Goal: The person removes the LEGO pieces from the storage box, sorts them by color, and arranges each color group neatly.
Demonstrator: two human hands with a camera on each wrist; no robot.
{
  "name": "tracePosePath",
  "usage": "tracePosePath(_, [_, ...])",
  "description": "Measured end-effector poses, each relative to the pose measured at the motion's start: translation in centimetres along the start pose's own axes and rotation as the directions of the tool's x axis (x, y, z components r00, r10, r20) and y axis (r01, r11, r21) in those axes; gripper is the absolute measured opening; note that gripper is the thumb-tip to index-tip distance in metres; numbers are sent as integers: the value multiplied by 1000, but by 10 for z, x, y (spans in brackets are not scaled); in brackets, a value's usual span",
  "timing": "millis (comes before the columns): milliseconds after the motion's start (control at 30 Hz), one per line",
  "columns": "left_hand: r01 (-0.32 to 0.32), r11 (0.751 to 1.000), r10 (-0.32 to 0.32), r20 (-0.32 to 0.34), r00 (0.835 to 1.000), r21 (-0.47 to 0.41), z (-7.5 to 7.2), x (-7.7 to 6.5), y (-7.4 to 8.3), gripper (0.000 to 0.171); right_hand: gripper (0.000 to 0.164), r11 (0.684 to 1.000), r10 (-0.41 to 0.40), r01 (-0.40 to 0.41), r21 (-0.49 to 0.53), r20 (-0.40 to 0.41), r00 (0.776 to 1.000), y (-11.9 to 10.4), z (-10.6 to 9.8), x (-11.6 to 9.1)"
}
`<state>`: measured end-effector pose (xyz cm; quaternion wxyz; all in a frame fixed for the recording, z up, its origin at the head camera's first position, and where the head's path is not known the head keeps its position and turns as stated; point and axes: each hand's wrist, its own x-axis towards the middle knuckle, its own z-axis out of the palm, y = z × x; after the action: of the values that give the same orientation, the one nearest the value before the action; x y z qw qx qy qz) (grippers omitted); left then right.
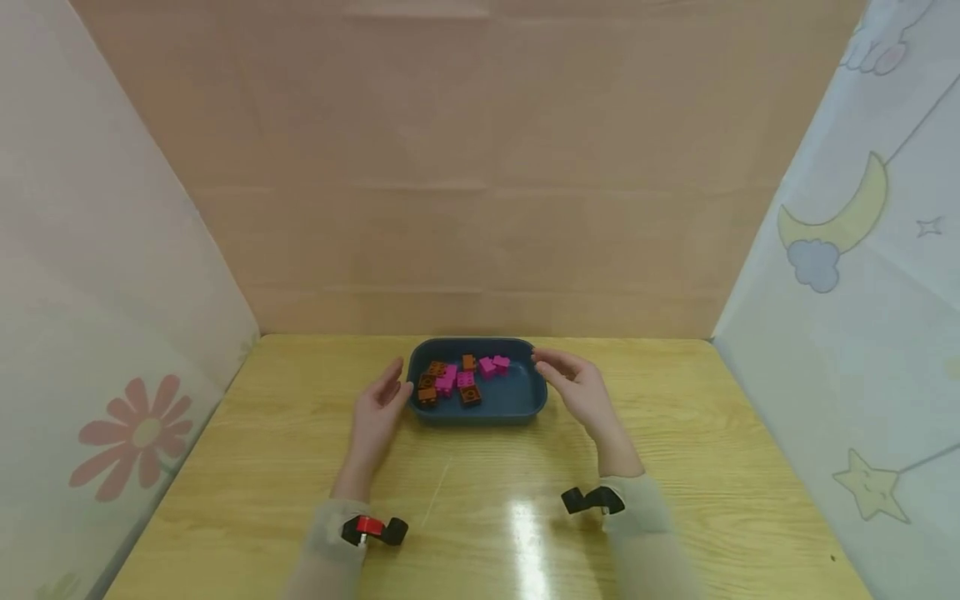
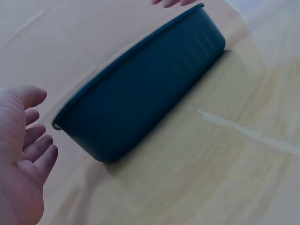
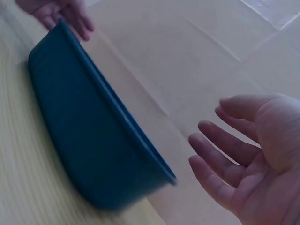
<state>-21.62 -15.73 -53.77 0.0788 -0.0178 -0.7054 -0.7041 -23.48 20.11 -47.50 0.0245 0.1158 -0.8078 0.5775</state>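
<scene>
A dark blue rectangular tub point(image 1: 517, 410) with rounded corners stands on the table towards the back. Inside it lie several pink toy bricks point(image 1: 446, 381) and brown toy bricks point(image 1: 470, 395), mostly on its left side. My left hand point(image 1: 377, 410) is beside the tub's left end, fingers loosely bent; in the left wrist view a gap shows between the fingers and the tub wall point(image 2: 136, 89). At the right end is my right hand point(image 1: 579, 388), its fingers spread and relaxed, apart from the rim in the right wrist view. Neither hand holds anything.
The wooden table point(image 1: 285, 450) ends at a tan paper backdrop point(image 1: 480, 183). White printed sheets stand at both sides, with a flower point(image 1: 145, 433) on the left and a moon point(image 1: 847, 217) on the right. Each wrist carries a small black camera mount point(image 1: 592, 500).
</scene>
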Motion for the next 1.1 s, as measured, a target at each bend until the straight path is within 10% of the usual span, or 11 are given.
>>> tracePosePath(400, [-52, 998, 52, 19, 998, -19, 10, 0, -1, 57, 41, 996, 41, -63, 70, 275, 961, -13, 59, 33])
tracePosePath(1100, [-34, 999, 33, 66, 997, 16, 16, -4, -3, 64, 45, 960, 161, -96, -264, 237, 958, -4, 84, 31])
